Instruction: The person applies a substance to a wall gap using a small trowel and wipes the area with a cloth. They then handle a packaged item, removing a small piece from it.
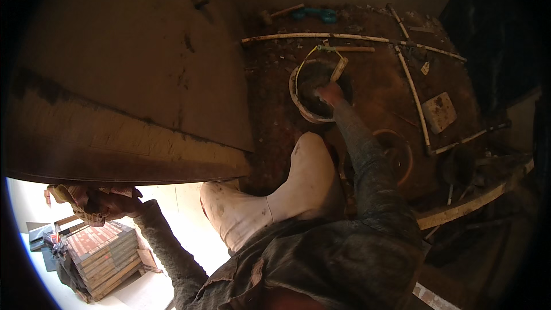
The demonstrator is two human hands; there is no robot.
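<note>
My right hand reaches down into a round bucket with a dark inside. Its fingers look closed, but what they hold is too dim to make out. Just beyond that hand, a light wooden piece leans at the bucket's rim. A thin yellow handle rises over the bucket's far side. Out in the bright light at the lower left, past the wall's edge, my left hand is closed on a crumpled checked cloth.
Cream pipes cross the dirt floor. A hammer and a turquoise object lie by the far wall. A second round container stands beside my right forearm. Stacked bricks or boards stand outside, lower left. A plastered wall rises on the left.
</note>
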